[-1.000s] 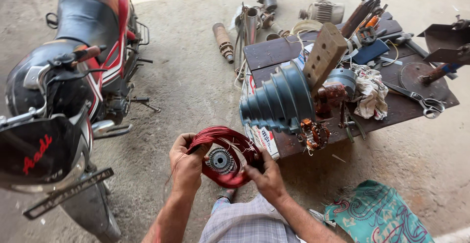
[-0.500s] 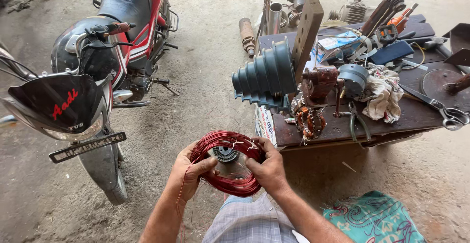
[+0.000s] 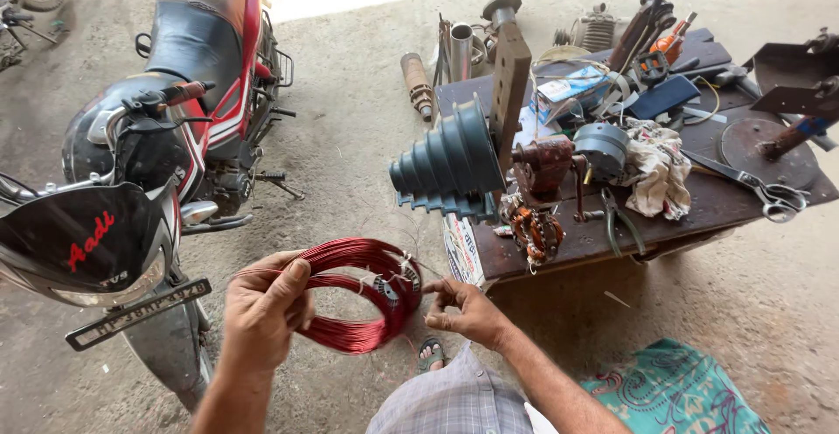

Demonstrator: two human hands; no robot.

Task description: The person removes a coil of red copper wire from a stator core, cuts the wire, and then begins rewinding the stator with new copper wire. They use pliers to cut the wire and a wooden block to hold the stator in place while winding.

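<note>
Head view, looking down at 2 bare hands over a concrete floor (image 3: 350, 137). Left hand (image 3: 262, 307) has its fingers wrapped shut around the near-left side of a coil of red wire (image 3: 363, 294), thumb lying across the top strands. Coil is a flat ring of many turns, held off the floor, tilted, between the 2 hands and just in front of the knees. Right hand (image 3: 468, 312) is at the coil's right edge, fingertips pinched narrow on the strands where pale ties bind them. Beside the coil to the right: a low dark wooden bench (image 3: 699, 211). On the bench: a stepped grey cone (image 3: 450, 159) fixed to an upright wooden block (image 3: 509, 93), a small wound copper part (image 3: 535, 233) at the front edge, a crumpled cloth (image 3: 655, 167), scissors (image 3: 760, 191). Left of the hands, near: a parked red and black motorcycle (image 3: 183, 93). A patterned teal cloth (image 3: 677, 395) lies bottom right.
</note>
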